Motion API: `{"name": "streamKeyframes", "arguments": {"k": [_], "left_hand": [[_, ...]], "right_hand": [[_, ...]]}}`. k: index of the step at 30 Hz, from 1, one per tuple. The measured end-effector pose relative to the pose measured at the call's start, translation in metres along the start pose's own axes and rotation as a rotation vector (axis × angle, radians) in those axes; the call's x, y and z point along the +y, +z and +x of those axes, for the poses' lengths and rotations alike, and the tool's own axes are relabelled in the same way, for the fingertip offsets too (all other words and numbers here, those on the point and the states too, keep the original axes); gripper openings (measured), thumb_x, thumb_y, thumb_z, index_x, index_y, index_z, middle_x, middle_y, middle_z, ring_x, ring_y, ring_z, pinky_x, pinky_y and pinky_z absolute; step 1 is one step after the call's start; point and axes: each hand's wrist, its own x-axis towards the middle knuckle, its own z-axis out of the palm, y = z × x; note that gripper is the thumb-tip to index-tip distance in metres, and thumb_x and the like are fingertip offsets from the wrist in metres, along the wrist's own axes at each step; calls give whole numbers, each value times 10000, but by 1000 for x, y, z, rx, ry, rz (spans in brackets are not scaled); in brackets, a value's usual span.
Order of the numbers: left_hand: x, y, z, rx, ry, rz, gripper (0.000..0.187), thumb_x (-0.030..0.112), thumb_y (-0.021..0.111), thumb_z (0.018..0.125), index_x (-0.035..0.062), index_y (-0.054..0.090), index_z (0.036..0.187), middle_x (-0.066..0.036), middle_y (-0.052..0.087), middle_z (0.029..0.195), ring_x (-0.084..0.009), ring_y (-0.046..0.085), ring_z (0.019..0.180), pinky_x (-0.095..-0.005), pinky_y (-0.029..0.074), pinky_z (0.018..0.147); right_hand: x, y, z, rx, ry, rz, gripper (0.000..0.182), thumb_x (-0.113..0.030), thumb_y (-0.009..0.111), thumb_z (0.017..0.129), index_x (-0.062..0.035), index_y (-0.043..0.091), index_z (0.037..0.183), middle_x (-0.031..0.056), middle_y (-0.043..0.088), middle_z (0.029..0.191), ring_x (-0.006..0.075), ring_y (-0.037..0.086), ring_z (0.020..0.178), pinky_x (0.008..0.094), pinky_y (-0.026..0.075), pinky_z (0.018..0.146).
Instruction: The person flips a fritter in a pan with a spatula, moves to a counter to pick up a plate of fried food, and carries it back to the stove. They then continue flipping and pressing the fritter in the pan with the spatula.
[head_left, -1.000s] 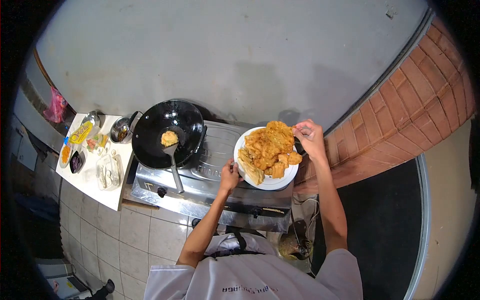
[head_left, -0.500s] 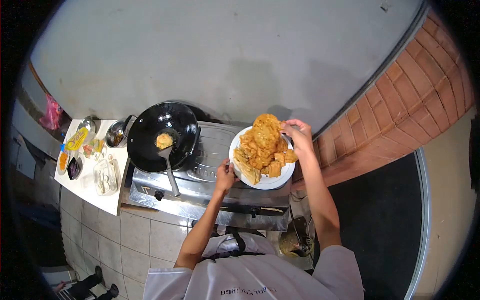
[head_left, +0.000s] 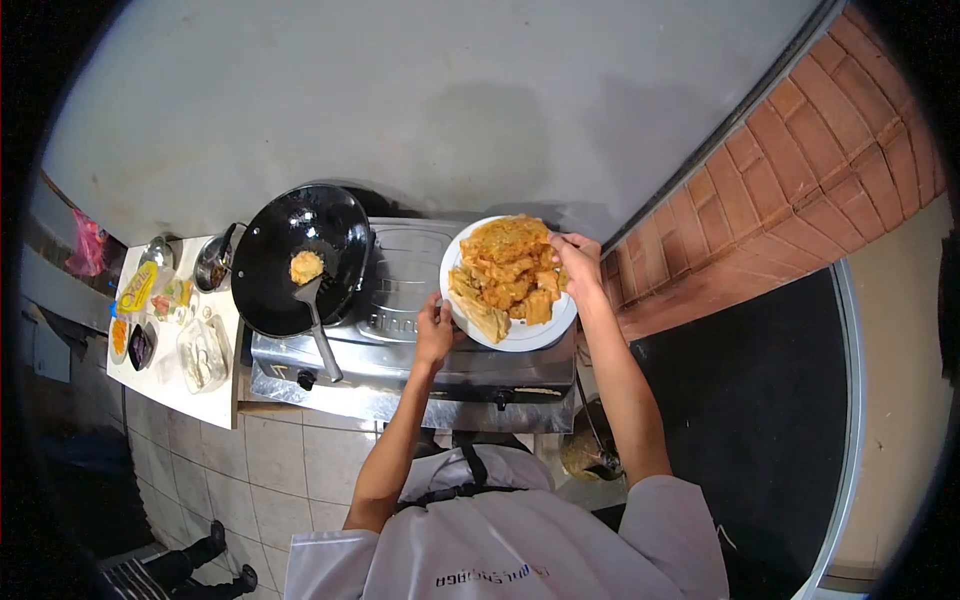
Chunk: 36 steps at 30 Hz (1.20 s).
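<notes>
A white plate piled with golden fried food sits over the right part of the metal stove. My left hand is closed on the plate's left rim. At the upper right of the pile, my right hand has its fingers closed on a piece of the fried food. A black wok stands on the left burner. In it lies a fried piece against the end of a grey-handled spatula.
On the left, a white table holds a clear container, a metal bowl, a yellow packet and small dishes. A brick pillar rises at the right. A person's legs show at the lower left.
The large fried piece in my right hand has been lowered onto the pile and lies flatter. The whole scene has shifted slightly left and up in view.
</notes>
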Motion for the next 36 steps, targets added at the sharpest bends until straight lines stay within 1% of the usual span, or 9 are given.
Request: {"name": "streamKeyframes", "arguments": {"k": [2, 9, 14, 16, 17, 24, 30, 33, 36], "left_hand": [[-3, -5, -3, -16, 18, 21, 340, 189, 446, 996, 46, 443, 1304, -91, 572, 942, -157, 591, 831, -332, 587, 639], [0, -3, -7, 10, 11, -61, 336, 194, 440, 999, 47, 443, 1301, -103, 589, 978, -164, 602, 849, -327, 582, 636], [6, -5, -9, -33, -11, -79, 360, 224, 452, 1000, 37, 435, 1307, -109, 600, 996, -163, 619, 844, -298, 568, 612], [5, -8, -6, -51, -10, -58, 364, 228, 454, 1000, 38, 433, 1309, -111, 602, 997, -163, 623, 834, -295, 567, 615], [3, -9, -5, -60, -6, -42, 367, 231, 455, 1000, 39, 430, 1311, -114, 603, 998, -163, 627, 824, -291, 565, 617], [1, -14, -6, -68, -6, -41, 372, 210, 444, 1001, 28, 408, 1324, -125, 606, 1001, -175, 639, 827, -298, 570, 638], [0, -14, -7, -65, -17, -43, 366, 210, 441, 1001, 32, 412, 1319, -127, 606, 1004, -185, 642, 840, -303, 567, 646], [1, -15, -5, -67, 3, -2, 362, 211, 443, 1001, 37, 416, 1317, -121, 606, 1004, -181, 639, 835, -304, 563, 651], [3, -13, -5, -72, -19, 11, 361, 214, 444, 1001, 37, 421, 1315, -114, 606, 1003, -175, 636, 834, -302, 558, 656]], "right_hand": [[4, 1, -3, 11, 5, -8, 165, -146, 702, 811, 5, 646, 773, -1, 572, 652, 81, 445, 542, 250, 358, 512], [21, 2, 7, -17, -171, -252, 222, -154, 663, 849, 27, 609, 730, 6, 550, 646, 95, 470, 594, 286, 379, 527], [22, -3, 11, -74, -140, -473, 287, -202, 664, 850, 44, 613, 713, 55, 597, 662, 111, 525, 642, 295, 422, 579], [20, -4, 8, -54, -219, -629, 319, -290, 672, 818, 17, 636, 738, 173, 665, 729, 301, 672, 760, 391, 497, 697], [16, -4, 4, -52, -212, -612, 320, -296, 658, 832, 12, 634, 746, 189, 660, 738, 333, 670, 791, 407, 498, 704], [17, -8, -7, -113, -182, -670, 337, -289, 646, 843, 23, 599, 724, 189, 635, 702, 333, 660, 751, 404, 490, 689], [23, -16, -8, -120, -347, -613, 287, -239, 665, 829, 29, 585, 767, 198, 617, 706, 345, 645, 743, 401, 483, 685], [28, -13, -7, -117, -511, -617, 266, -222, 673, 836, 30, 588, 850, 204, 610, 841, 356, 623, 830, 406, 481, 721], [37, -5, -8, 20, -679, -673, 265, -165, 720, 798, 30, 584, 915, 174, 588, 816, 307, 607, 766, 381, 474, 686]]}}
